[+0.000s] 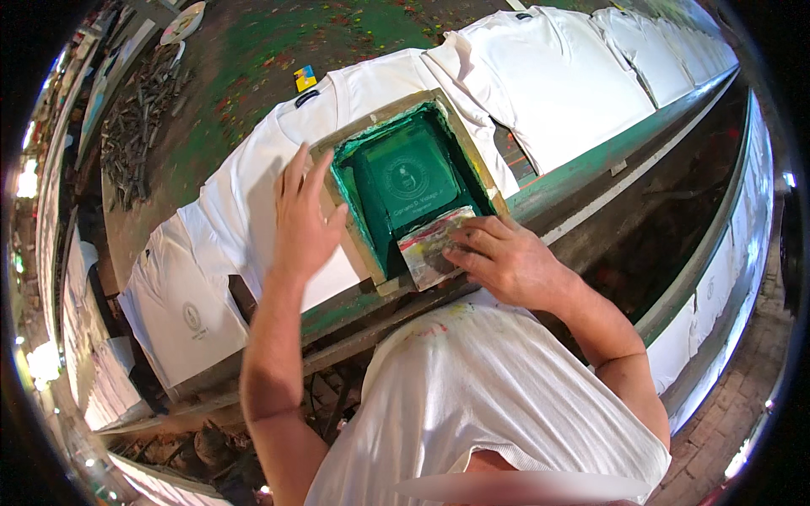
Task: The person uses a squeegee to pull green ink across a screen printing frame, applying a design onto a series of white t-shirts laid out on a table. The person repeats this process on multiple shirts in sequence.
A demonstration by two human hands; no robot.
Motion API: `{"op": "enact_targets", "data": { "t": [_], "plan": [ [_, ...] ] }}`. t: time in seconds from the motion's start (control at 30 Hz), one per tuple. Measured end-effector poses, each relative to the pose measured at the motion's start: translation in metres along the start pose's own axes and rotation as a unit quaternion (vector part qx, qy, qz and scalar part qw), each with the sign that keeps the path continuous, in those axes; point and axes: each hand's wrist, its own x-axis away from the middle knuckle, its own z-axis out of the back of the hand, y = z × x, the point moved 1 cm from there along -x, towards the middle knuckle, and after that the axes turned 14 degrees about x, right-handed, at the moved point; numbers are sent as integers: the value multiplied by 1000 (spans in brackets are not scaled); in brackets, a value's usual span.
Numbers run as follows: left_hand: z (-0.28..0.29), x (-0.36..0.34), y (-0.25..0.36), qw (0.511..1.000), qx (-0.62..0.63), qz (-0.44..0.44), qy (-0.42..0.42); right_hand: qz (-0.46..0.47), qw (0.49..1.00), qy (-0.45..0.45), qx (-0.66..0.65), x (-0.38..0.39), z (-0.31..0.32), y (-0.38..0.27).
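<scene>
A wooden-framed printing screen with green mesh lies tilted over a white T-shirt on the table. Its mesh carries a round emblem with lettering below. In my right hand is a squeegee, gripped by its paint-stained upper part at the screen's near end. The squeegee's lower edge is out of sight. My left hand is at the screen's left side, fingers spread and holding nothing; whether they touch the frame I cannot tell.
More white T-shirts lie in a row to the right. At the left, another shirt bears a small round print. A pile of dark scraps and a plate sit at the far left. A second shirt-lined table stands at right.
</scene>
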Motion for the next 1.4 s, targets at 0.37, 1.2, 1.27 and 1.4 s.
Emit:
{"op": "enact_targets", "data": {
  "t": [0.37,1.2,1.27,1.4],
  "plan": [
    [23,-71,12,956,-188,28,-222,-46,998,-51,-9,-48,8,12],
    [9,-65,27,971,-159,124,-132,97,993,58,24,-84,-38,82],
    [7,-66,29,972,-151,131,-127,109,992,61,26,-62,-36,72],
    [6,-67,30,969,-157,141,-129,141,983,95,72,-28,-27,52]
  ]
}}
